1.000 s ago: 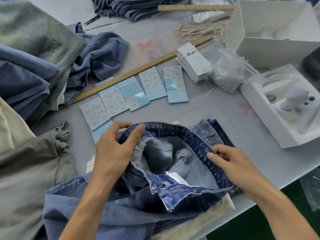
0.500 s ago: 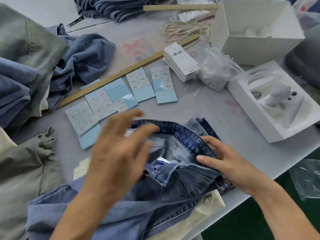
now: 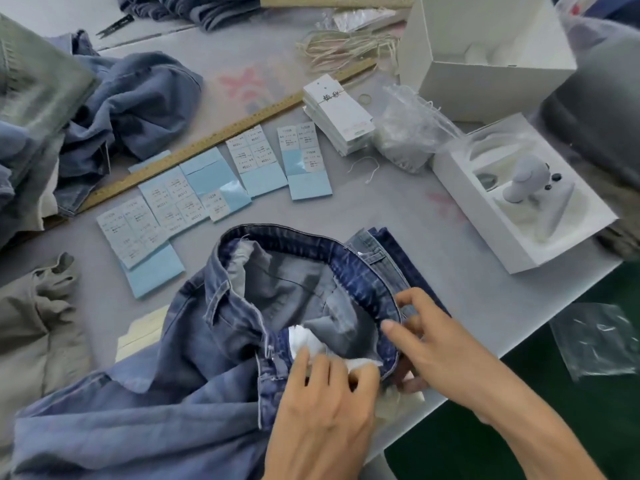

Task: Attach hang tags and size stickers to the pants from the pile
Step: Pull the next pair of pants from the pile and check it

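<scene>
Up close, my left hand [image 3: 323, 407] pinching the white inner label [image 3: 313, 342] of the blue jeans [image 3: 214, 341], my right hand [image 3: 429, 344] pinching their waistband [image 3: 367, 271], size sticker sheets [image 3: 180, 199] beyond on the grey surface [image 3: 398, 209].

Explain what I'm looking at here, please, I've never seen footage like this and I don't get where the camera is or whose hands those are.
There is no machine here. A person wears a camera on the head, so the one current picture looks forward and down at their own two hands over a grey work table.

In front lies a pair of blue jeans with the waistband opened. The left hand pinches a white label inside the waist, and the right hand grips the waistband edge.

Behind the jeans lie sheets of size stickers on blue backing, a stack of white hang tags, a long wooden ruler, a bundle of strings, and open white boxes. More trousers are heaped at the left.
</scene>
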Demonstrator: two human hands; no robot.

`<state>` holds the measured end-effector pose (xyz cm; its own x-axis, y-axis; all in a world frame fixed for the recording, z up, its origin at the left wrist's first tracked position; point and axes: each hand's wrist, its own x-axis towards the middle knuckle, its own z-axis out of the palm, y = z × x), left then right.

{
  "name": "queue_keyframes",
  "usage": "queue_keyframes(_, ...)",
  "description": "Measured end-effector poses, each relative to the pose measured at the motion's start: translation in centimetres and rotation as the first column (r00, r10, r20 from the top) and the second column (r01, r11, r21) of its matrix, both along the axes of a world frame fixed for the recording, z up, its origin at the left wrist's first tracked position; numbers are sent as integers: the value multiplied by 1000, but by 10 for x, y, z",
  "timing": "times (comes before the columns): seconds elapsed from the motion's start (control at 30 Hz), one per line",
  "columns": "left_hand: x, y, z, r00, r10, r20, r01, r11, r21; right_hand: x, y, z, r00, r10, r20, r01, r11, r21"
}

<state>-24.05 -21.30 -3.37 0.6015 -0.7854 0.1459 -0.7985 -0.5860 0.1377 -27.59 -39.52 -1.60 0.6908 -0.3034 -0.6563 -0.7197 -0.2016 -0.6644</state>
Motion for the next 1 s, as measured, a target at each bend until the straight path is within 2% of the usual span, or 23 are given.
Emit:
queue_keyframes(0.07, -4, 0, -1, 999, 46, 12, -47, 999, 21, -3, 7, 2, 989, 124, -80, -128, 991, -45)
queue_keyframes(0.1, -6, -2, 1, 997, 61, 36, -62, 998, 16, -4, 10, 0, 989, 125, -80, -129, 991, -38)
queue_keyframes(0.17, -6, -6, 6, 994, 96, 60, -95, 995, -20, -7, 13, -5, 1000, -2, -7, 2, 999, 52)
queue_keyframes(0.2, -5, -8, 10, 992, 110, 59, -108, 994, -31, -8, 13, -6, 993, -114, 28, 108, 982, 155)
queue_keyframes(0.27, -6, -11, 13, 993, 114, 36, -114, 993, -16, -8, 15, -6, 934, -354, 40, 314, 870, 380)
queue_keyframes(0.33, -9, -12, 17, 994, 105, -36, -104, 994, 30, -8, 19, -7, 846, -533, 6, 443, 709, 548)
queue_keyframes(0.43, -21, -12, 18, 976, 63, -208, -51, 997, 61, -6, 29, -12, 733, -674, -84, 538, 500, 679)
queue_keyframes(0.47, -24, -10, 18, 943, 40, -329, -24, 998, 54, -4, 32, -14, 703, -700, -122, 554, 432, 711)
queue_keyframes(0.53, -19, -9, 31, 810, 12, -586, 23, 998, 52, -3, 35, -14, 675, -716, -174, 546, 327, 771)
queue_keyframes(0.57, -12, -9, 38, 775, 30, -631, 13, 998, 62, -3, 36, -13, 681, -709, -181, 525, 300, 796)
queue_keyframes(0.63, -2, 0, 42, 853, 17, -521, -20, 1000, 0, -4, 36, -10, 695, -699, -170, 467, 258, 846)
queue_keyframes(0.7, 15, 9, 46, 847, 117, -519, -123, 992, 23, -5, 36, -7, 685, -713, -151, 417, 213, 883)
queue_keyframes(0.73, 23, 15, 47, 846, 167, -507, -146, 986, 81, -5, 36, -6, 669, -727, -153, 412, 192, 891)
queue_keyframes(0.8, 26, 24, 38, 913, 161, -374, -120, 984, 132, -3, 38, -3, 661, -731, -166, 406, 163, 899)
queue_keyframes(0.9, 18, 33, 27, 973, 38, -226, -21, 997, 79, 0, 43, 2, 705, -701, -112, 347, 203, 915)
queue_keyframes(1.0, 11, 36, 28, 992, 56, -117, -52, 998, 35, 5, 44, 2, 663, -748, -34, 361, 280, 890)
